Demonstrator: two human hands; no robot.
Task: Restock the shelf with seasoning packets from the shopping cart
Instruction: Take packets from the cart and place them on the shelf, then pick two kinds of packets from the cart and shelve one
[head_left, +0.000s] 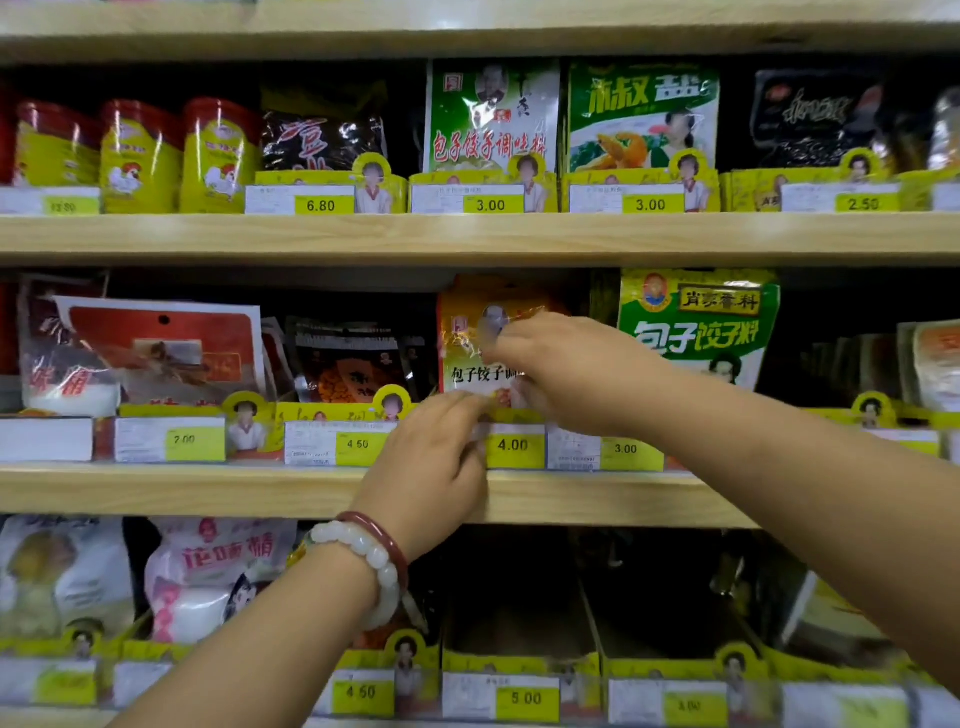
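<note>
The right hand (566, 364) reaches in from the right, its fingers curled around the upper right part of an orange seasoning packet (485, 338), thumb low against the packet's front. The left hand (436, 462) comes up from below, two bracelets (371, 556) on its wrist, one white beaded and one dark red; its fingertips pinch the packet's lower edge just above the price tag marked 4.00 (511, 445). The packet is glossy orange-yellow at the top, with a pale band carrying black characters and a small red mark at its upper left. It stands upright in a yellow tray on the middle shelf (260, 488), between a dark packet with orange contents (353, 364) on its left and a green packet (698, 325) on its right. Only one orange packet can be made out; any behind it are hidden. Three wooden shelves show in the view. On the upper one stand three red-lidded yellow jars (143, 156) and four sorts of packets in a row.
</note>
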